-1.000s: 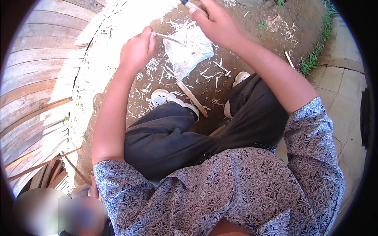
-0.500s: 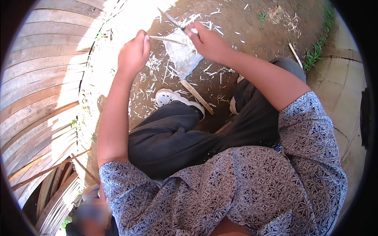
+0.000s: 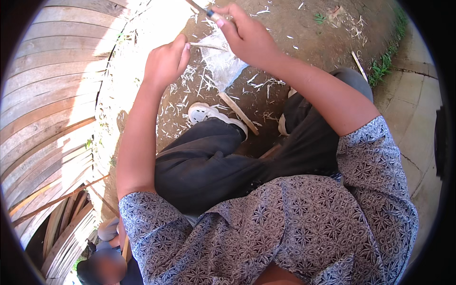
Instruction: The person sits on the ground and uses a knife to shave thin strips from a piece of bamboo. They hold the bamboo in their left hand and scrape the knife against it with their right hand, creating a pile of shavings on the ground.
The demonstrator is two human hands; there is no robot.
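Note:
My left hand (image 3: 167, 61) is closed on one end of a thin pale stick (image 3: 208, 46), which points right toward my other hand. In my right hand (image 3: 254, 40) is a knife (image 3: 198, 7), gripped by its handle; its blade slants up and left past the top edge of the view. The blade is apart from the stick. Below the stick lies a whitish plastic sheet (image 3: 222, 71) with pale shavings on it. A flat wooden strip (image 3: 239, 113) rests on the ground between the sheet and my feet.
Pale shavings (image 3: 261, 85) are strewn over the brown dirt. White shoes (image 3: 204, 113) are on my feet. Stacked wooden boards (image 3: 52, 80) stand at left. Another person (image 3: 107, 266) sits at lower left. Concrete paving (image 3: 403, 118) and a thin stick (image 3: 359, 65) are at right.
My right hand has moved up with the knife, whose blade is now farther from the stick. The left hand has shifted slightly right. The other person at lower left has moved.

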